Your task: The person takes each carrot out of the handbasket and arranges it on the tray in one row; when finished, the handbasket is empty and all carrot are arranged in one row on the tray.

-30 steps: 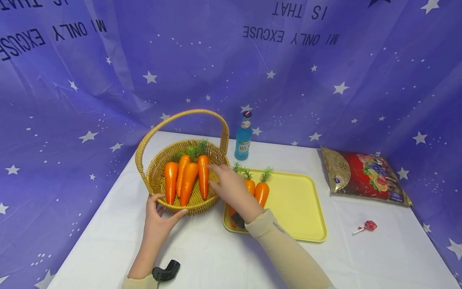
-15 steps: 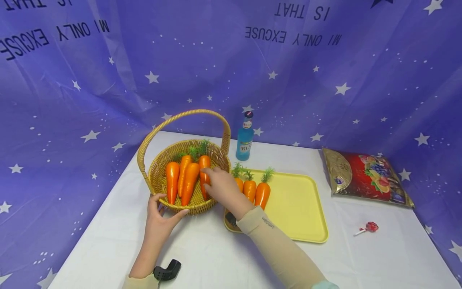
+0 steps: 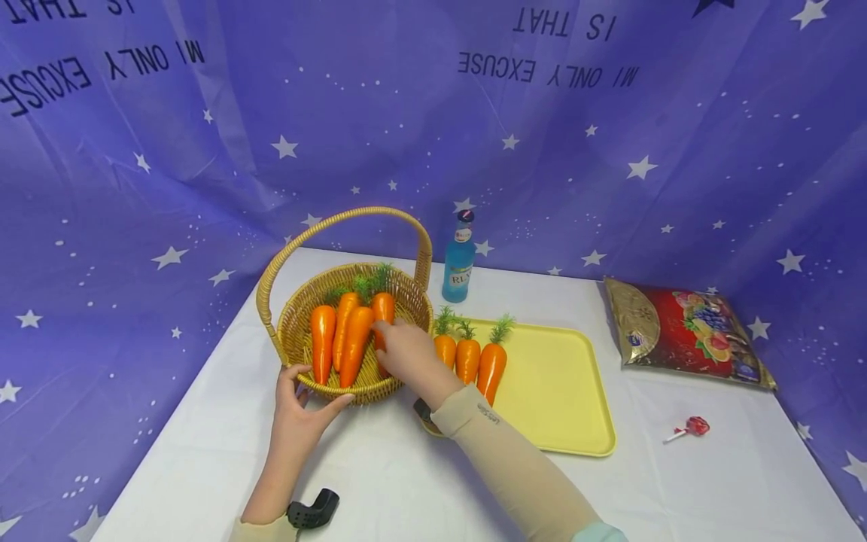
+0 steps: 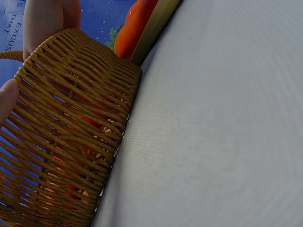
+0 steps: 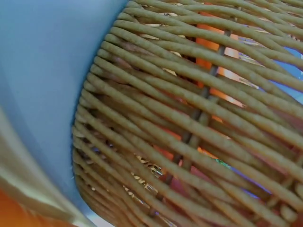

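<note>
A wicker basket (image 3: 372, 391) with a tall arched handle holds several orange carrots, such as one (image 3: 356, 342) in the middle. My left hand (image 3: 296, 414) grips its front-left rim; in the left wrist view the fingers and thumb lie on the woven wall. My right hand (image 3: 412, 354) reaches over the right rim, its bent fingers round the rightmost carrot (image 3: 383, 305) and covering its middle. In the right wrist view the basket wall (image 5: 189, 113) hides most of that hand. Right of the basket, three carrots with green tops, one (image 3: 492, 365) nearest the middle, lie on a yellow tray (image 3: 555, 384).
Behind the tray stands a blue bottle (image 3: 459, 263). A red and gold packet (image 3: 684, 331) lies at the far right, with a red lollipop (image 3: 696, 427) in front of it. A purple star-patterned cloth (image 3: 542, 173) hangs behind the white table (image 3: 379, 482).
My right hand has moved left and further into the basket, its fingers coming over the rightmost carrot. More of the tray's carrots are uncovered. The left hand has stayed on the rim.
</note>
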`<control>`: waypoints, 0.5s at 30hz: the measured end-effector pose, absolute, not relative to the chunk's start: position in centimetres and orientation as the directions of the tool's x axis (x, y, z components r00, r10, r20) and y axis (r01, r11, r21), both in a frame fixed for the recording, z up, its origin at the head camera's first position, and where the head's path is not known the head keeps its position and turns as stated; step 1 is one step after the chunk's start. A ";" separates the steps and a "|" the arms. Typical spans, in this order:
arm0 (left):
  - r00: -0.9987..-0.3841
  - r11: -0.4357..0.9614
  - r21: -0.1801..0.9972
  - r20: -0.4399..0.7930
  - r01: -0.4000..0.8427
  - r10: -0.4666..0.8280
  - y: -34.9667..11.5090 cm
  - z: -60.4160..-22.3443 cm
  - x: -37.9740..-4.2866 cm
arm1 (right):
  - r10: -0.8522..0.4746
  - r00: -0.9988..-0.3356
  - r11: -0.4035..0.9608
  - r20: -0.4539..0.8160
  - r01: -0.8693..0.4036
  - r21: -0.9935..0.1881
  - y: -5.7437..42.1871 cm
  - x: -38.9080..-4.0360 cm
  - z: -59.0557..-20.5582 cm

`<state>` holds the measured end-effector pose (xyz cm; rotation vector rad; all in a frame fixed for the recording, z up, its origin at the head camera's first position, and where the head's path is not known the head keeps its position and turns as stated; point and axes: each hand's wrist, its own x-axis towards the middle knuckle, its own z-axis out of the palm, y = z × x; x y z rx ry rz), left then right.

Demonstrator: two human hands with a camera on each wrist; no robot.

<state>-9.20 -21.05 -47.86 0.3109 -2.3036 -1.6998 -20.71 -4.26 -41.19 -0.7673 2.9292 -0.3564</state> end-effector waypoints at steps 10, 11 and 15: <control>-0.943 0.292 0.956 0.086 -0.012 -0.321 -21.0 -47.9 -9.2 | -0.486 -0.872 0.861 -0.057 -0.466 -0.205 -4.8 -21.0 -41.4; -0.943 0.293 0.956 0.086 -0.013 -0.321 -21.0 -47.9 -9.2 | -0.487 -0.872 0.861 -0.058 -0.468 -0.200 -4.8 -21.0 -41.4; -0.942 0.289 0.957 0.091 -0.007 -0.323 -21.0 -47.9 -9.2 | -0.491 -0.869 0.861 -0.066 -0.473 -0.188 -4.9 -21.2 -41.4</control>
